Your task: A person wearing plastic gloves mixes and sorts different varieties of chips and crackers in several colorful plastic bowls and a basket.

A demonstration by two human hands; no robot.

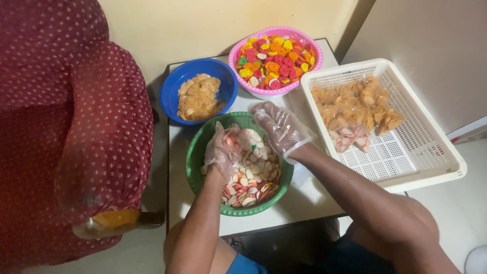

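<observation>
Small white table (304, 200), seen from above; the person's two hands, both in thin clear plastic gloves, work over a green basket-weave bowl (195, 170) at the near edge, middle. The bowl holds a heap of thin white crackers with red rims (256, 177), loose and overlapping. Left hand (221, 149) is curled over the bowl's left side, fingers closed around a small bunch of the crackers; several show through the glove. Right hand (280, 128) hovers just above the bowl's far right rim, fingers spread and slack, holding nothing that I can see. Judgement on handling: these crackers look light, dry and stiff, likely brittle, so they would snap under a pinch; best scooped in a loose cupped handful from the top of the heap, edges supported, not squeezed. Glove plastic may make single pieces slippery. At the far left corner a blue bowl (175, 96) with pale tan chips; at the far edge, middle to right, a pink bowl (234, 50) of mixed red, orange, yellow and green flower-shaped crackers. A white perforated tray (406, 152) overhangs the right edge, carrying clear bags of orange-tan chips (355, 104) and one bag of red-and-white crackers (349, 138). Another person's dark red dotted sleeve (101, 132) fills the left.
</observation>
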